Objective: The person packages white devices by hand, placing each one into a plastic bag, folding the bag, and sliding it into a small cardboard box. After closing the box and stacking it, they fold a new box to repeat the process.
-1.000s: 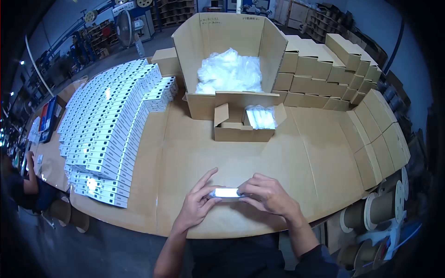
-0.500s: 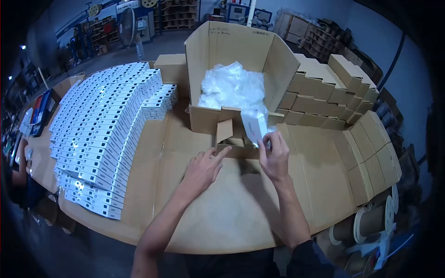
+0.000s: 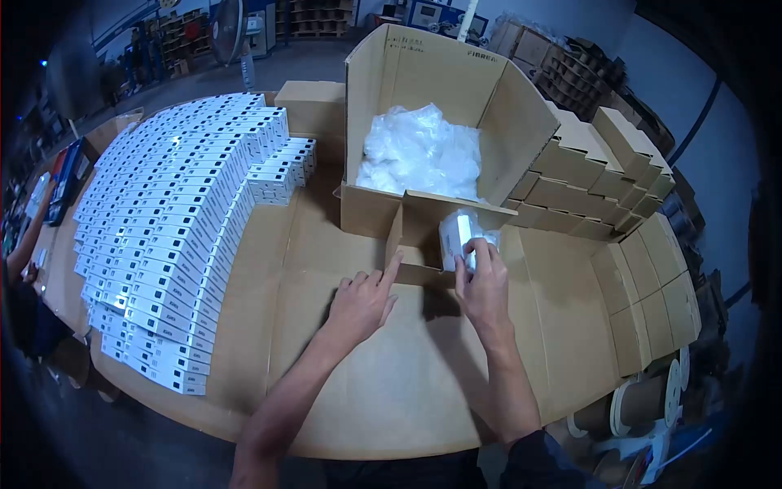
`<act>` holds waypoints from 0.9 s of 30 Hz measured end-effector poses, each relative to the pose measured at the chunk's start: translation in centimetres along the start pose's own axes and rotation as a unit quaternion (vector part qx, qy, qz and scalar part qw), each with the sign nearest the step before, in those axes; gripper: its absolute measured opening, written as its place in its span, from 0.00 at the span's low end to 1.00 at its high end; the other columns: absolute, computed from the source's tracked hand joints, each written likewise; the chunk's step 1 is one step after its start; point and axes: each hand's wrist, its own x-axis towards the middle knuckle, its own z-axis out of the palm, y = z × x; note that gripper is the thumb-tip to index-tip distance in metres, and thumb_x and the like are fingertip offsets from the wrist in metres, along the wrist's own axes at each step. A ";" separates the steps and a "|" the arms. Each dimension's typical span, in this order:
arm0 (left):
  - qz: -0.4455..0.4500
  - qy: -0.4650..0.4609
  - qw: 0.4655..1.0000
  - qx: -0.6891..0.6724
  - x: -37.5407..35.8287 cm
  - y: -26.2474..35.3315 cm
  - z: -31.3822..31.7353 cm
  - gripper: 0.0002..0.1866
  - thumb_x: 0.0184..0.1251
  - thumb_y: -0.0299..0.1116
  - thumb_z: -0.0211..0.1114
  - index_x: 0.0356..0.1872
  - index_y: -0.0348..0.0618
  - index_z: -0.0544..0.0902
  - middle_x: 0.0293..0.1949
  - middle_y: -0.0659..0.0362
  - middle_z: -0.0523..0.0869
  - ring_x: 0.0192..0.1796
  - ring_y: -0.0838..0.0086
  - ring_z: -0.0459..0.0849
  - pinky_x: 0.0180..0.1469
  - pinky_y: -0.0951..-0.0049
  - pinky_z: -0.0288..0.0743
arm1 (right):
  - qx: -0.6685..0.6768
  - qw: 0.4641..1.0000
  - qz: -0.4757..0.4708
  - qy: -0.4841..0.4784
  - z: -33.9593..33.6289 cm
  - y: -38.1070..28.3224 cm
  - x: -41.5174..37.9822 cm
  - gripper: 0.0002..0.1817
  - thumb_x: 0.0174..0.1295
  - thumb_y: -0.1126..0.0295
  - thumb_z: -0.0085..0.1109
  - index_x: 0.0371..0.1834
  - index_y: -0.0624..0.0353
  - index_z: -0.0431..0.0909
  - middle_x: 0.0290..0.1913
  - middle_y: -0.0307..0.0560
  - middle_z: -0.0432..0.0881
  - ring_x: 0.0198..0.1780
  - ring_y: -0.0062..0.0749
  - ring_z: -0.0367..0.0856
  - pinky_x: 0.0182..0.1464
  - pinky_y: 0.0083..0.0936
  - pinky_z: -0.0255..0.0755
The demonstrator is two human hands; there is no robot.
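Head view. Right hand (image 3: 485, 281) pinches a wrapped white box (image 3: 457, 238) at its near, lower end, thumb on one side, fingers on the other. Box sits at the right end of a small open carton (image 3: 418, 275), beyond the fingertips and slightly left of them. Long axis runs away from the wrist, upper end leaning toward the far side; foreshortened, so exact tilt unclear. Whether its lower end rests on anything inside: cannot tell, fingers cover it. More clear wrap shows just right of it.

Left hand (image 3: 358, 306) holds nothing: index finger extended, the others loosely curled. Its fingertip is at the carton's left flap (image 3: 394, 235); contact not certain. Right hand is clearly the nearer to the box; left is nearer the carton's other end, which shows a dark gap.

Carton stands toward the table's (image 3: 366, 407) far edge, in front of a large carton (image 3: 521, 122) of clear plastic bags (image 3: 419, 151). White boxes stacked (image 3: 179, 220) along the table's left edge; brown cartons (image 3: 652, 277) along its right edge.
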 end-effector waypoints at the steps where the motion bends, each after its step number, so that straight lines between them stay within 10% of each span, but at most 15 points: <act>1: 0.000 0.006 1.000 0.000 -0.1 -0.1 0.3 0.46 0.69 0.38 0.71 0.83 0.42 0.56 0.40 0.51 0.85 0.41 0.57 0.84 0.44 0.56 0.79 | -0.010 1.000 0.011 -0.005 0.2 0.0 0.1 0.11 0.64 0.76 0.67 0.45 0.63 0.75 0.41 0.61 0.82 0.37 0.62 0.85 0.36 0.51 0.80; 15: -0.031 0.017 0.999 -0.006 -0.6 -0.1 2.0 0.50 0.66 0.38 0.73 0.84 0.40 0.52 0.36 0.52 0.84 0.37 0.59 0.84 0.39 0.57 0.79 | -0.147 0.979 0.119 -0.071 3.3 0.3 0.6 0.06 0.59 0.73 0.72 0.33 0.66 0.88 0.39 0.60 0.84 0.38 0.59 0.87 0.43 0.49 0.82; 22: -0.002 0.025 0.999 -0.020 -1.0 0.2 -0.7 0.49 0.65 0.37 0.73 0.84 0.43 0.54 0.40 0.50 0.83 0.40 0.55 0.84 0.45 0.55 0.79 | -0.144 0.977 0.101 -0.121 0.9 -2.0 -0.1 0.09 0.68 0.73 0.62 0.44 0.68 0.86 0.53 0.61 0.80 0.42 0.63 0.87 0.46 0.53 0.82; 27: -0.056 0.130 0.988 -0.070 -2.9 -4.8 -2.8 0.41 0.66 0.33 0.71 0.79 0.41 0.63 0.49 0.46 0.83 0.51 0.52 0.83 0.55 0.54 0.77 | 0.059 0.998 -0.037 0.014 2.4 -6.3 1.2 0.14 0.67 0.80 0.57 0.56 0.66 0.77 0.53 0.62 0.79 0.49 0.59 0.84 0.49 0.47 0.79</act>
